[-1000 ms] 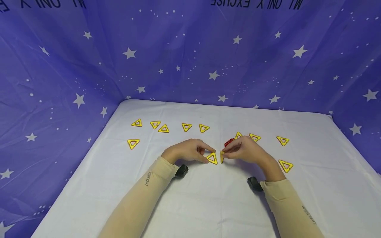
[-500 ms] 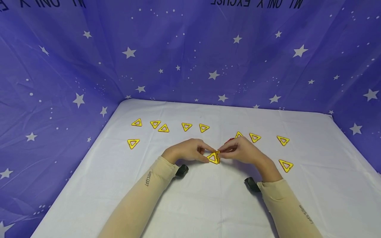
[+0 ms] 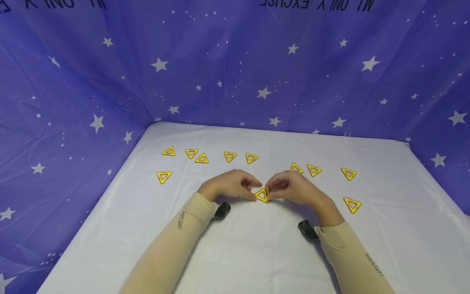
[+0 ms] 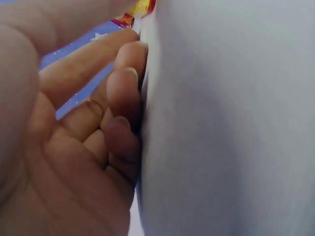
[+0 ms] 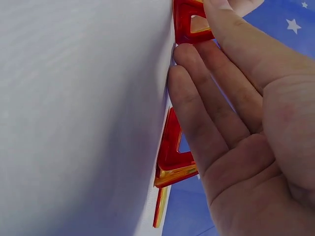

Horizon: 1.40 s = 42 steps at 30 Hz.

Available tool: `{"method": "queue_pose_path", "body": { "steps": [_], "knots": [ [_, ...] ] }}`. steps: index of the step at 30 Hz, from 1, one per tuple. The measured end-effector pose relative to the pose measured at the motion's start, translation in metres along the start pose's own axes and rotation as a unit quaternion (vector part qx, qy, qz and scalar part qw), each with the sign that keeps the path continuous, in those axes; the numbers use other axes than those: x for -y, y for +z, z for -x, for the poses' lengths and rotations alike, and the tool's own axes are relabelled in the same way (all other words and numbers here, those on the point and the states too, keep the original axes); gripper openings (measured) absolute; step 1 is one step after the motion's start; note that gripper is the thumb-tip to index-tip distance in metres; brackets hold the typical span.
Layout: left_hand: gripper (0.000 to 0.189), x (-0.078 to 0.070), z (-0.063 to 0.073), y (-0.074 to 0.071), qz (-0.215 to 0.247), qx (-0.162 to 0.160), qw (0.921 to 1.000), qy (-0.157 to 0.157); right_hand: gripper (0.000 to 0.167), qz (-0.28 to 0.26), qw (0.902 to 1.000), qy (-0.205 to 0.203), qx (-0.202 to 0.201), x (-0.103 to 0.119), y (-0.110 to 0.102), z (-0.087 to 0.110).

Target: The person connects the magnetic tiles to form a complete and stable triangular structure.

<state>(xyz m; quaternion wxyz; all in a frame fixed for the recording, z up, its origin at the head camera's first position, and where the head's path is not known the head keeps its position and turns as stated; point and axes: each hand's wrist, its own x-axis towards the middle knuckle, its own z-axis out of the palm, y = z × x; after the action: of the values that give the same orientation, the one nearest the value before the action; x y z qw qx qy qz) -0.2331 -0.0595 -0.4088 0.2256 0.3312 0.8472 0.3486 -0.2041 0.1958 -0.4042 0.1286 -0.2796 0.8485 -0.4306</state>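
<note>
Two yellow triangular magnetic tiles [image 3: 262, 195] meet edge to edge, standing near the table's middle. My right hand [image 3: 293, 188] pinches the right-hand tile [image 5: 183, 24] between thumb and fingers; part of it is covered by the thumb in the right wrist view. At the left tile's lower corner rests the thumb of my left hand [image 3: 232, 184]. The left index fingertip is a little apart from the tile's top, and the other fingers curl loosely against the cloth. Only a bit of tile [image 4: 145, 7] shows in the left wrist view.
More triangular tiles lie flat on the white cloth [image 3: 235, 253]: several at the back left, including one tile [image 3: 164, 177], and several at the right, including another tile [image 3: 352, 205]. Red-edged tiles [image 5: 170, 162] lie beside the right hand. A purple star-printed curtain [image 3: 235, 61] encloses the table.
My right hand has brought its tile leftward against the left one. The left index fingertip has drawn back slightly from the tile's top.
</note>
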Motion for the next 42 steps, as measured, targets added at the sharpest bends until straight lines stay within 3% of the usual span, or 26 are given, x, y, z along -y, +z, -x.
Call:
{"method": "queue_pose_path", "body": {
  "steps": [7,11,14,17,23,27,36,42],
  "knots": [
    [0.04,0.002,0.006,-0.015,0.015,-0.033,0.9992,-0.018,0.03,0.027,0.9992,0.027,-0.008,0.001,0.003,-0.001],
    [0.038,0.011,0.006,-0.038,0.008,-0.085,0.9956,-0.038,0.03,0.027,0.999,0.033,-0.013,0.0,0.002,0.0],
    [0.038,0.022,0.004,-0.056,-0.006,-0.135,0.9885,-0.068,0.03,0.028,0.9988,0.038,-0.015,0.0,0.002,0.0],
    [0.041,0.031,0.003,-0.07,-0.028,-0.162,0.9817,-0.096,0.03,0.031,0.9985,0.042,-0.017,0.0,0.001,0.0],
    [0.043,0.047,-0.004,-0.085,-0.104,-0.159,0.9727,-0.134,0.031,0.031,0.9985,0.043,-0.018,0.0,0.001,0.0],
    [0.04,0.054,-0.009,-0.089,-0.131,-0.144,0.9693,-0.15,0.032,0.024,0.9986,0.045,-0.016,0.0,0.002,0.0],
    [0.034,0.056,-0.015,-0.095,-0.168,-0.115,0.9644,-0.168,0.034,0.02,0.9985,0.047,-0.018,-0.002,0.003,-0.001],
    [0.028,0.057,-0.017,-0.094,-0.164,-0.133,0.9644,-0.159,0.034,0.021,0.9984,0.049,-0.021,-0.003,0.002,0.0]
  ]
}}
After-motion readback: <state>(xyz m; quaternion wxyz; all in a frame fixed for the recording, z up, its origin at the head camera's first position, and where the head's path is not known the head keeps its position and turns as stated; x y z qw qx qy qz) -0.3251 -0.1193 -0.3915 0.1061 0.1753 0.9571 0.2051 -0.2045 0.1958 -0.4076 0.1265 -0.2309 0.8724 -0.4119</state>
